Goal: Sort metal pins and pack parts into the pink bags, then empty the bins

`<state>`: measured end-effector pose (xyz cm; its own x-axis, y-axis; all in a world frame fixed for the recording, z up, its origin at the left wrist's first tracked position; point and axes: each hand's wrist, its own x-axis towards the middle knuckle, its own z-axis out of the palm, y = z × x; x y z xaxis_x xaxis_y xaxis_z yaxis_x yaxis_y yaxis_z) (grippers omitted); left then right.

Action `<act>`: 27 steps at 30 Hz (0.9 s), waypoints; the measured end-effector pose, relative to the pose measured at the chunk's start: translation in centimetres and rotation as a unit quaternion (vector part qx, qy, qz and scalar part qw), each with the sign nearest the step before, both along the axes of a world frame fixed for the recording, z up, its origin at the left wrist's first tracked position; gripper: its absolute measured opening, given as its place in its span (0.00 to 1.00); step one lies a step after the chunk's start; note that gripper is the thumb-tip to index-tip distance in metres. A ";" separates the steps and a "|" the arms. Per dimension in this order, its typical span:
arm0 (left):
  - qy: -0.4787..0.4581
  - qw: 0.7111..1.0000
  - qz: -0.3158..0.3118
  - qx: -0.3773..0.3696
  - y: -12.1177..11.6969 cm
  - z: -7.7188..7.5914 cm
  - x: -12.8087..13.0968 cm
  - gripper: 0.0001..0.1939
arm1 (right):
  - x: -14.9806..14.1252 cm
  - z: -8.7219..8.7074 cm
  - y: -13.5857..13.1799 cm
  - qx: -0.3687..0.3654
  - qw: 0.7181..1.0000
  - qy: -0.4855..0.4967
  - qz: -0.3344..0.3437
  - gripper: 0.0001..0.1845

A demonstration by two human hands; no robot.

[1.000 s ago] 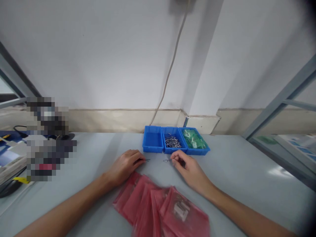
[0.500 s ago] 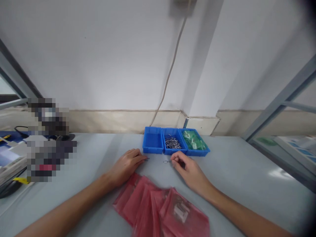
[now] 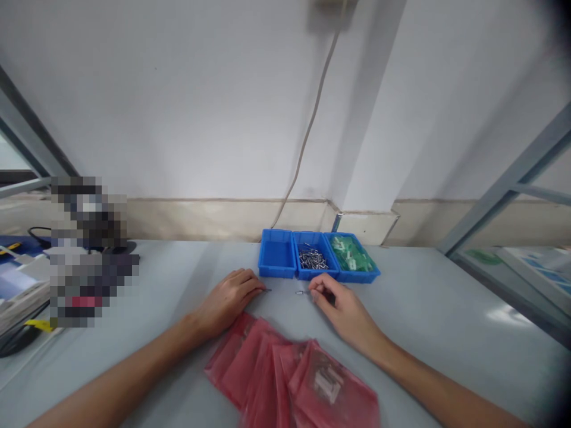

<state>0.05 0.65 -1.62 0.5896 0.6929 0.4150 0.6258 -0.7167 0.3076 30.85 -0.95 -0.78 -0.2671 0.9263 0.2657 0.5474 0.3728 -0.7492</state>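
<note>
At the bench (image 3: 446,297), the left hand (image 3: 232,297) pinches a thin dark rod (image 3: 268,290); the right hand (image 3: 334,297), apart from it, a metal pin (image 3: 300,292). Light, steady grips should keep both level.

Soft light, dark right corners, glare on tabletop (image 3: 446,309)

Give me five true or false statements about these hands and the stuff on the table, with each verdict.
1. The right hand pinches a slim metal piece. True.
2. The left hand is inside a bin. False: it is outside the blue bins, gripping a thin piece.
3. The green packets lie in the rightmost bin. True.
4. The reddish bags lie nearer the camera than the blue bins. True.
5. The middle bin holds green packets. False: it holds loose metal pieces.
</note>
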 end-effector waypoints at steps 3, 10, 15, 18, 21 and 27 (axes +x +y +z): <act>-0.002 1.000 0.002 -0.002 -0.1 0.2 0.1 0.14 | 0.0 0.0 0.0 0.002 1.000 0.000 0.000 0.08; -0.004 1.000 0.020 -0.008 -0.2 0.4 0.2 0.13 | 0.0 -0.1 0.1 -0.001 1.000 -0.001 0.001 0.08; -0.014 1.000 0.021 0.001 -0.2 0.1 0.1 0.12 | 0.1 -0.2 0.1 0.004 1.000 -0.004 -0.004 0.08; -0.013 1.000 0.027 0.005 -0.1 0.0 0.1 0.11 | 0.2 -0.4 0.1 0.004 1.000 -0.009 -0.011 0.09; -0.013 0.999 0.033 0.011 0.0 -0.2 0.1 0.11 | 0.3 -0.6 0.2 0.002 1.000 -0.013 -0.014 0.09; 0.014 0.999 0.020 0.025 0.2 -0.3 0.0 0.16 | 0.5 -0.7 0.4 0.024 0.998 -0.048 -0.014 0.12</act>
<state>0.03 0.80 -1.91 0.5732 0.6956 0.4331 0.6623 -0.7045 0.2550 31.37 -0.51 -1.46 -0.2684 0.9201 0.2853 0.6260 0.3917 -0.6743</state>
